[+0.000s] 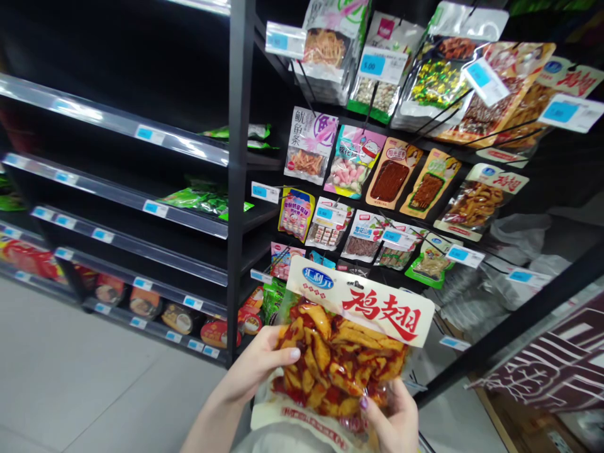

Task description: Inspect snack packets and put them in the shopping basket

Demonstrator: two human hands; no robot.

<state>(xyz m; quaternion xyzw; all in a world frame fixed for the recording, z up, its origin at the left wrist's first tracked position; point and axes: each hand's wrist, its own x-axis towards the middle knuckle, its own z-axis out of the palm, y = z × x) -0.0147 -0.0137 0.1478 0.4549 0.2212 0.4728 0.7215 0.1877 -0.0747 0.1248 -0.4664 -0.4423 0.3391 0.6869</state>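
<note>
A clear plastic snack bag (340, 358) with a white header and red lettering is held up in front of me. Brown, glossy pieces of food show through its window. My left hand (264, 362) grips its left edge, thumb across the front and fingers behind. At the lower right edge, my right hand (396, 415) pinches the bag with the thumb on its front. The fingers behind the bag are hidden. A similar bag (481, 200) hangs on the rack beyond, to the upper right.
Packaged snacks such as a pink candy bag (355, 162) hang from hooks with protruding price tags (384, 65). Black shelves (189, 211) stand to the left, with bowl-shaped packs (144, 302) on the lowest. A dark slanted post (514, 327) and a patterned brown cloth (561, 358) are at right.
</note>
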